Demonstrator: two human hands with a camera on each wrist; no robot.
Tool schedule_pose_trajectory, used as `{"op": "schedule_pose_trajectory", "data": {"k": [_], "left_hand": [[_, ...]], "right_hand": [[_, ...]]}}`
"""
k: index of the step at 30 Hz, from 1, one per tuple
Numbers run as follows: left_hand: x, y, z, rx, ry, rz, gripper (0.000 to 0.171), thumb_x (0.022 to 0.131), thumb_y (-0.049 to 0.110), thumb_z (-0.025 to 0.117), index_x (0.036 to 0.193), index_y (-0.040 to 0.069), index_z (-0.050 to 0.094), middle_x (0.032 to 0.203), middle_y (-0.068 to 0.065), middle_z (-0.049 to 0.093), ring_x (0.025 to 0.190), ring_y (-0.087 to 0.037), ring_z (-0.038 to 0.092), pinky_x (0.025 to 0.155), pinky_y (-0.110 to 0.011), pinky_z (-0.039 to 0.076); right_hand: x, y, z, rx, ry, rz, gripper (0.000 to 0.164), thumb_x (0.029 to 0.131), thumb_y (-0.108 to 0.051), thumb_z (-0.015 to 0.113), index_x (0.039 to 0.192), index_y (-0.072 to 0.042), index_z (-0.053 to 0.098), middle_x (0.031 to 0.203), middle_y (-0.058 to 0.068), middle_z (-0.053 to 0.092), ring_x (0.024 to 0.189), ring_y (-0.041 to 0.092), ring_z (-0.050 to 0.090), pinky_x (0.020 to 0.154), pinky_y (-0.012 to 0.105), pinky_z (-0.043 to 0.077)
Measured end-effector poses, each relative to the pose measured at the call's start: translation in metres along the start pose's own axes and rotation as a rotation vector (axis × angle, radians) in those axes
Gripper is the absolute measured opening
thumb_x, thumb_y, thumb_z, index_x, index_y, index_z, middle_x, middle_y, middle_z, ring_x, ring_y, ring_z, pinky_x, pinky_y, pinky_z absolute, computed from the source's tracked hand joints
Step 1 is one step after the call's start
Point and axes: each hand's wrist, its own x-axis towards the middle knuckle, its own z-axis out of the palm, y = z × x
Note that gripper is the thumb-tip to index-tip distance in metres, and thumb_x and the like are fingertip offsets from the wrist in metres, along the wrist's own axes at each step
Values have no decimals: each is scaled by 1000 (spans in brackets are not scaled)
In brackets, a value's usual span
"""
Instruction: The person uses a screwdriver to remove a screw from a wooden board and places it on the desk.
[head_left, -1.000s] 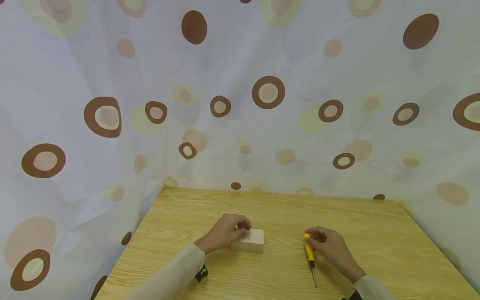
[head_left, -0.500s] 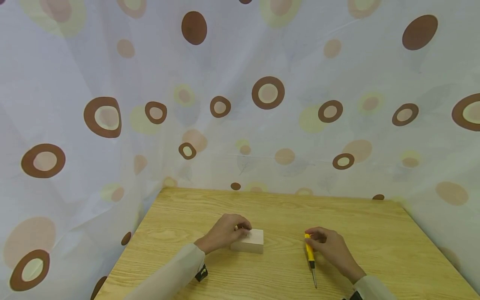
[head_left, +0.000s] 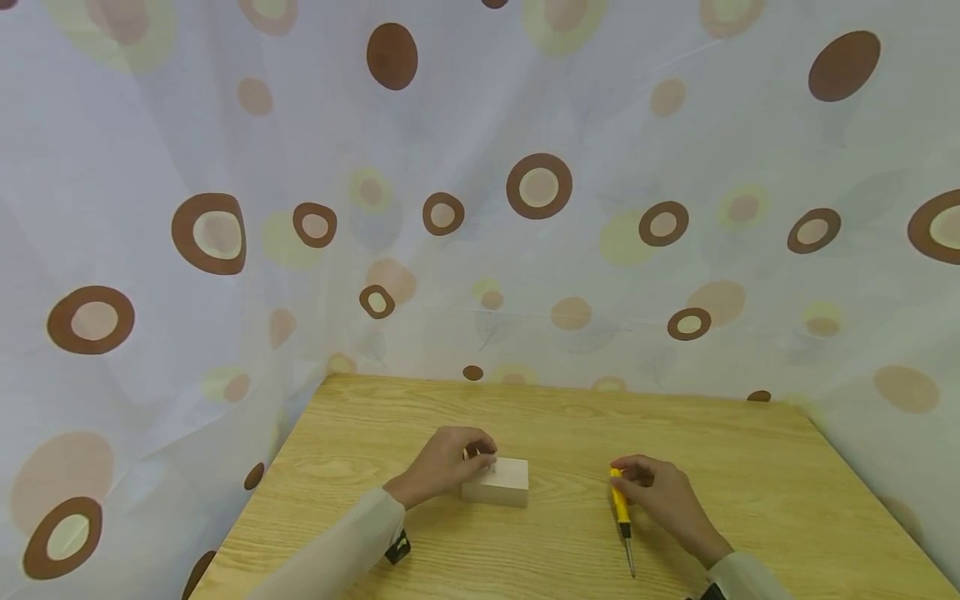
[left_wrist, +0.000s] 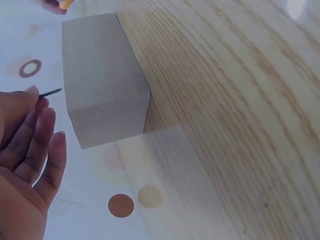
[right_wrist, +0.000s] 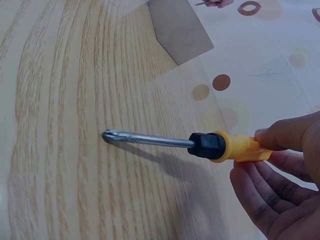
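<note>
My left hand (head_left: pixel 442 462) pinches a dark screw (left_wrist: pixel 50 93) between thumb and finger, just above a pale wooden block (head_left: pixel 504 482). In the left wrist view the screw's tip points at the block's (left_wrist: pixel 102 65) upper face, with a sliver of space between them. My right hand (head_left: pixel 667 496) grips a screwdriver (head_left: pixel 621 504) by its yellow handle, to the right of the block. Its metal shaft and cross-shaped tip (right_wrist: pixel 109 136) point down toward the tabletop; whether the tip touches the wood I cannot tell.
Under both hands lies a wood-grain table (head_left: pixel 555 550). A white sheet (head_left: pixel 480 275) with brown and beige circles hangs along its back and both sides.
The left hand has shifted slightly to the left over the block. The right hand, the screwdriver and the block hold their places.
</note>
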Motion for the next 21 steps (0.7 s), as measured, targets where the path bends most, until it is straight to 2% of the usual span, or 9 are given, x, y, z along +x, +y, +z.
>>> {"op": "schedule_pose_trajectory", "data": {"k": [9,13,21], "left_hand": [[-13,-7,-15,43,51,-40,9,98,16,73,106,15,76,96,7,74,76,-1,62,67,-22,54],[-21,-13,-22,62,79,-36,7,98,15,73,104,16,76,94,8,74,75,-1,62,65,-23,53],[-42,-24,-35,74,103,-61,7,97,11,74,102,9,77,89,9,73,73,-2,61,64,-25,53]], "right_hand": [[0,1,2,46,-15,-6,34,98,-20,73,125,0,69,102,8,70,88,20,69,72,30,61],[0,1,2,54,-18,1,34,98,-20,73,125,0,68,103,8,70,88,21,69,73,31,61],[1,3,2,18,-7,8,35,98,-26,74,124,-3,70,102,7,69,85,20,69,69,30,60]]}}
